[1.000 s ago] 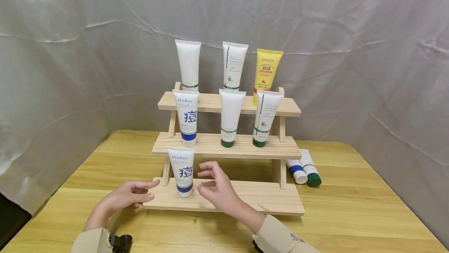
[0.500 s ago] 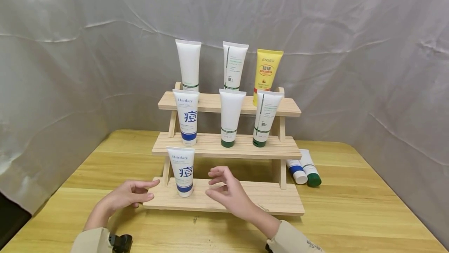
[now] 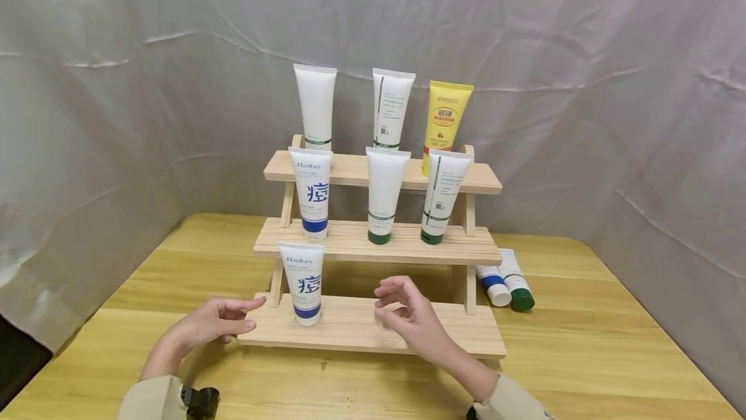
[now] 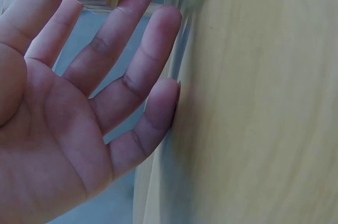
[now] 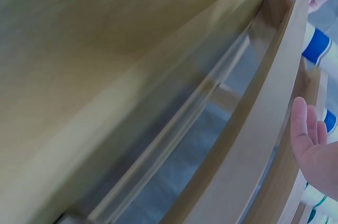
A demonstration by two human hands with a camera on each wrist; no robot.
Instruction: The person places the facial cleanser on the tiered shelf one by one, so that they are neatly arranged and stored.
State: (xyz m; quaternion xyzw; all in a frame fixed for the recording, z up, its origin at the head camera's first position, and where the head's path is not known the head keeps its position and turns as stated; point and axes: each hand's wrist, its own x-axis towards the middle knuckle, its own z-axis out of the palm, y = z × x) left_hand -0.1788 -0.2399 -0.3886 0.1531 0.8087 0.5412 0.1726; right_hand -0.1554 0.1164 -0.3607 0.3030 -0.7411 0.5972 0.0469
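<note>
A white squeeze tube with a blue band [image 3: 303, 287] stands upright on its cap at the left of the bottom tier. My left hand [image 3: 212, 323] rests at the left end of the wooden three-tier rack [image 3: 373, 332], thumb and fingers about the board's edge; in the left wrist view its fingers [image 4: 132, 55] are loosely bent and the fingertips meet the wood at the top. Over the bottom tier's right half hovers my right hand [image 3: 416, 320], fingers loosely bent and holding nothing. In the right wrist view that hand [image 5: 317, 152] is apart from the blue-banded tubes.
On the middle tier stand a blue-banded tube [image 3: 313, 193] and two green-capped tubes [image 3: 387, 193]. Two white tubes [image 3: 316, 106] and a yellow tube [image 3: 445, 116] occupy the top. Two more tubes [image 3: 513, 281] lie on the table behind the rack's right side. Grey cloth [image 3: 373, 12] hangs behind.
My right hand has moved rightward along the bottom tier, away from the blue-banded tube, which stays standing. The left hand keeps its place at the rack's left end.
</note>
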